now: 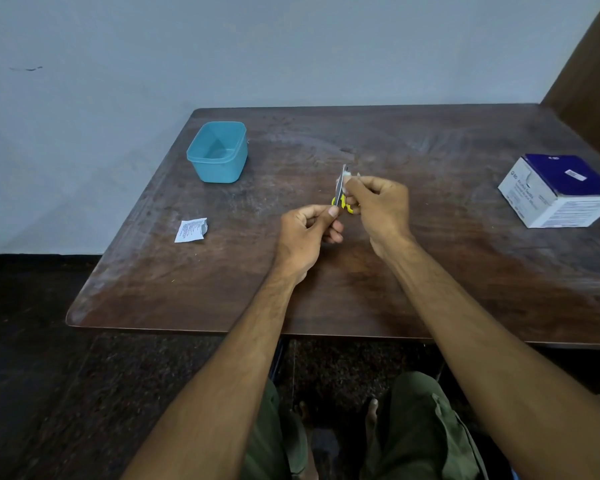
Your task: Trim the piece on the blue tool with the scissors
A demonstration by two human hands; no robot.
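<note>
Yellow scissors (342, 195) mid-table, hands (309, 233) gripping

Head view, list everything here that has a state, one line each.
Blue tub: open, no lid, upright.
Packet: torn open, flat on the table.
Box: closed.
Scissors: blades together, pointing up.
Left hand: grips the scissors.
Right hand: pinches a white wipe against the blades.

The scissors' yellow handles (343, 202) are largely concealed between both grips. The white wad (350, 174) above the right grip is too small to identify. The box (561, 192), far right, is cropped.
</note>
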